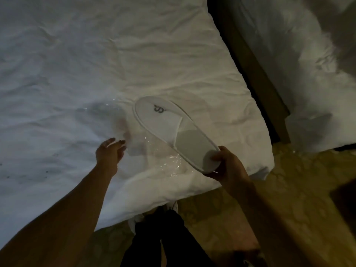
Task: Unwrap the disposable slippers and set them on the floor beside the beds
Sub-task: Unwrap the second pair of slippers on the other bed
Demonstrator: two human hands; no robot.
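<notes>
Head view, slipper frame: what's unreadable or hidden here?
- Slipper, gripped by the right hand: one or a stacked pair, cannot tell; logo too small to read.
- Plastic wrap: clear, only glints show, outline lost against the bed.
- Left hand: motion-blurred; contact with wrap unclear.
- Floor between beds: dark, detail lost.

White slipper [173, 130] unwrapped, above bed; clear wrapper [163, 158] beneath.

The slipper [174, 132] was over the near bed [77, 64], held at its heel by the right hand [226, 165]. The left hand [108, 151] was left of it, with the plastic wrap [165, 160] between them. A second bed [308, 54] stood to the right.
</notes>
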